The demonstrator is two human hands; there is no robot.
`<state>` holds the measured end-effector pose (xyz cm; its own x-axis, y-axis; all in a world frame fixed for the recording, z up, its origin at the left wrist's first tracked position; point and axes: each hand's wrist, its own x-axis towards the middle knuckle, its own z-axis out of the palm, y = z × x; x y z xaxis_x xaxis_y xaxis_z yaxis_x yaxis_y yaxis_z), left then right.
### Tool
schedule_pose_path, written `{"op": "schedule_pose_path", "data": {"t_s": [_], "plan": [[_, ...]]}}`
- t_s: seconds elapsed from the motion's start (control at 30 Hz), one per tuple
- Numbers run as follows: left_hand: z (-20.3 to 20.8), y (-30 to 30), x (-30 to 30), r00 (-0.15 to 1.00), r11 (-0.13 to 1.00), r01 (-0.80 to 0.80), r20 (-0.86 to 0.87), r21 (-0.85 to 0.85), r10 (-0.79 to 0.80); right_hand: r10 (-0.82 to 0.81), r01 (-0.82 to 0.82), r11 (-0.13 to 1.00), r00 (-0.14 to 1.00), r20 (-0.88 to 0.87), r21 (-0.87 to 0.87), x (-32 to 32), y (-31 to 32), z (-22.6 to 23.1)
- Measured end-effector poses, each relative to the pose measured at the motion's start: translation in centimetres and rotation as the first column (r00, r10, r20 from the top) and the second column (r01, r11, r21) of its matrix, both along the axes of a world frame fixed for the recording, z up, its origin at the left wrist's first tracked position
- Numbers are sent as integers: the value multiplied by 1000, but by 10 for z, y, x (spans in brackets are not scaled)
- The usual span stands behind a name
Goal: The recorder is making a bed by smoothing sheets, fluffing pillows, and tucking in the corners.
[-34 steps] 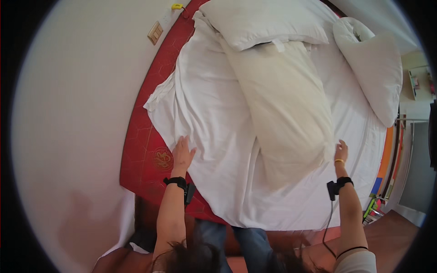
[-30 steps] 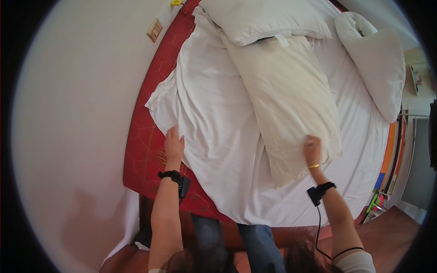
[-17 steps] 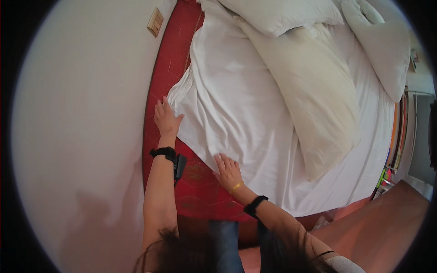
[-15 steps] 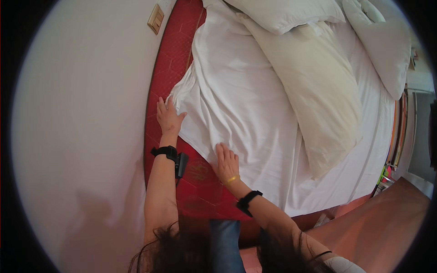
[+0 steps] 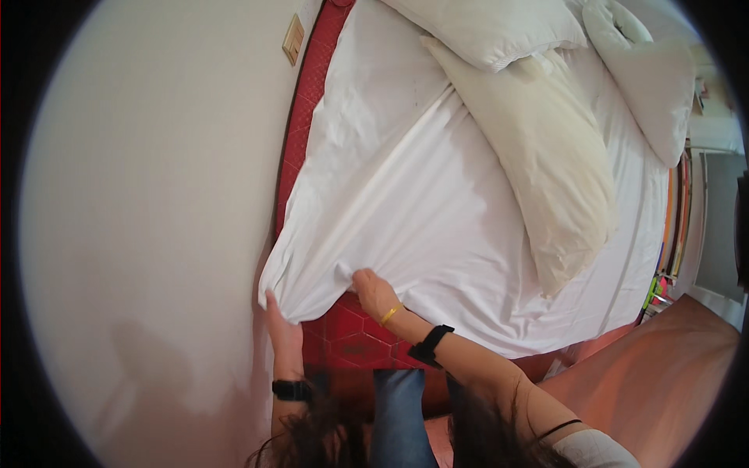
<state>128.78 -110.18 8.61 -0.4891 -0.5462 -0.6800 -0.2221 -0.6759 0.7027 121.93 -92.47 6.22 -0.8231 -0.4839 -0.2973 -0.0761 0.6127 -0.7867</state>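
Observation:
A white bed sheet is spread over a red patterned mattress, which shows along the wall side and at the near edge. My left hand grips the sheet's near left corner beside the wall, its fingers partly hidden by the cloth. To its right, my right hand pinches the near edge of the sheet in closed fingers. Taut folds run from the hands up toward a long cream pillow lying on the sheet.
White pillows lie at the far end, another at the far right. The wall with a switch plate rises close on the left. A brown wooden surface stands at the lower right.
My left hand has come toward me, drawing the sheet's corner over the mattress. My right hand has closed on the edge and shifted slightly left. Less red mattress shows along the wall.

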Motion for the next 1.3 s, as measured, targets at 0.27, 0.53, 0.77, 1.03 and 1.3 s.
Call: {"op": "schedule_pose_path", "data": {"t_s": [0.27,0.53,0.77,1.03,1.3], "plan": [[68,3,48,951,988,-142,270,-52,151,338,-245,909,907,252,-336,59,-22,32],[103,5,61,884,963,128,467,-237,-3,517,-348,836,758,398,-425,112,-29,41],[61,5,87,638,710,647,708,-277,-305,352,-353,936,934,68,-1,112,2,8],[-4,31,141,762,979,187,641,-76,-96,562,-549,785,826,45,287,160,150,11],[-55,61,160,640,963,195,768,-186,19,802,-659,547,588,-99,516,155,175,-19]]}}
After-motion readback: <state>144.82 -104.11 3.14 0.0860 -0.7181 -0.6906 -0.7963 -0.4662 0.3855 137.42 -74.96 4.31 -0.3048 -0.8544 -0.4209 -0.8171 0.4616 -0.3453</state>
